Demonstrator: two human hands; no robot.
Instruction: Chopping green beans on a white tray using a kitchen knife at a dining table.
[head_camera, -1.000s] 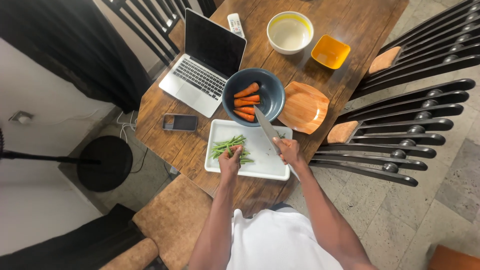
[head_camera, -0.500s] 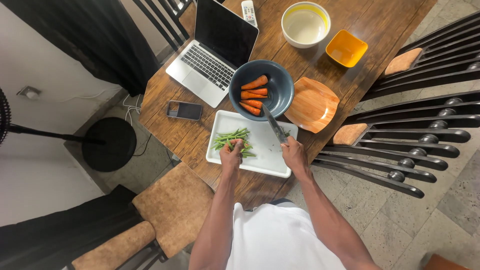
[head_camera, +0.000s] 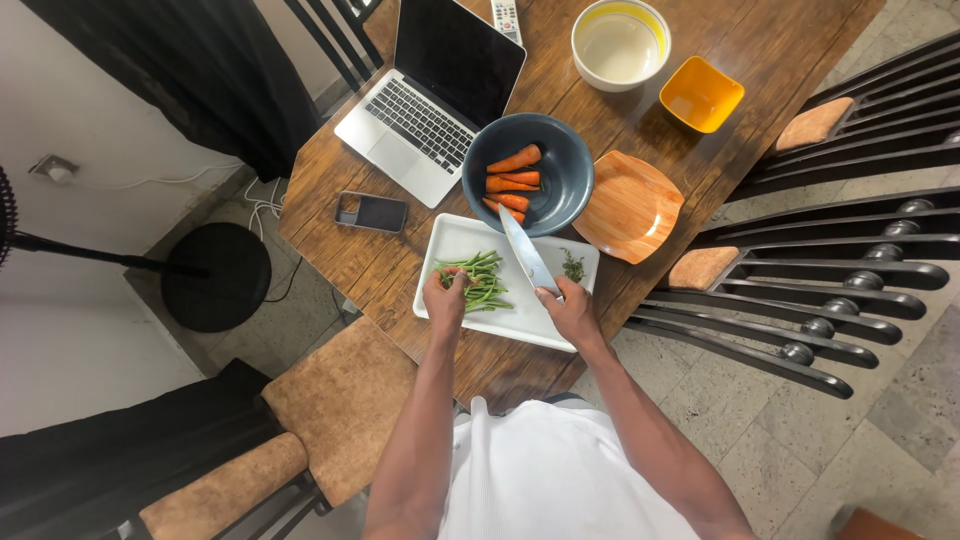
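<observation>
Head view — left hand (head_camera: 444, 301) on green beans (head_camera: 476, 281), right hand (head_camera: 568, 312) gripping knife (head_camera: 525, 252)

Knife handle hidden inside right hand (head_camera: 568, 312). Left hand (head_camera: 444, 300) covers near ends of green beans (head_camera: 478, 279). Remote (head_camera: 506, 14) and laptop (head_camera: 440, 85) screen cut by top edge. Green bits (head_camera: 573, 266) on cutting board (head_camera: 470, 240) too small to identify. Surface (head_camera: 340, 220) far end out of frame.
</observation>
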